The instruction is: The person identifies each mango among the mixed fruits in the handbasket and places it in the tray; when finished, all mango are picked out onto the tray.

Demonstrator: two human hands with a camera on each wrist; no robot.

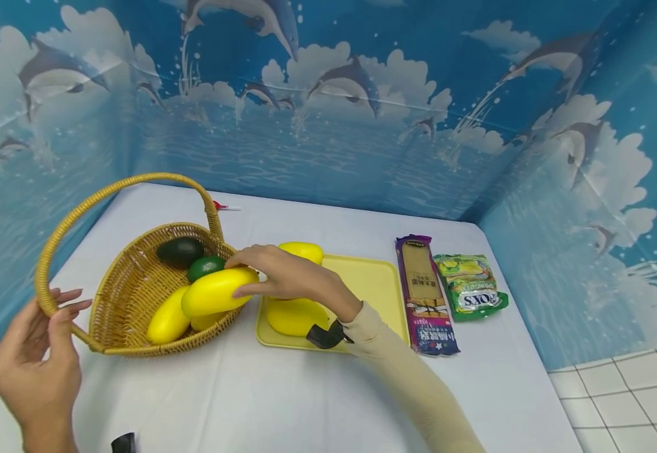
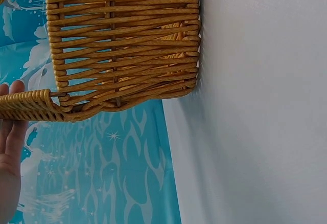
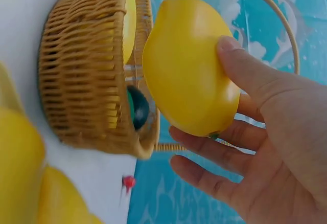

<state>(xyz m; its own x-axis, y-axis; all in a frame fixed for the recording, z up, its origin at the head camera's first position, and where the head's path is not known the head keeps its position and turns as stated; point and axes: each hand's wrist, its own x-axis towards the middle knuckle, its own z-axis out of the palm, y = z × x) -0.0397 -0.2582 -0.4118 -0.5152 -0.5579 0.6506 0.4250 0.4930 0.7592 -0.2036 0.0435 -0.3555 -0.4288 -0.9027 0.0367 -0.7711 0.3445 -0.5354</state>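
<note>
My right hand (image 1: 283,274) holds a yellow mango (image 3: 189,65) between thumb and fingers, over the right side of the wicker basket (image 1: 130,264). A green stem end shows on the mango in the right wrist view. Inside the basket lie another yellow mango (image 1: 168,316), a dark avocado (image 1: 180,251) and a green avocado (image 1: 205,268); the held mango partly covers one more yellow fruit. At the basket's left, my left hand (image 1: 42,362) grips the lower part of the arched handle (image 2: 25,105), thumb on the near side and fingers behind.
A yellow tray (image 1: 376,283) right of the basket bears several yellow mangoes (image 1: 294,316), partly hidden by my right arm. Beyond it lie a purple pasta packet (image 1: 425,296) and a green Fox's bag (image 1: 469,286). A small red-tipped object (image 1: 223,206) lies behind the basket.
</note>
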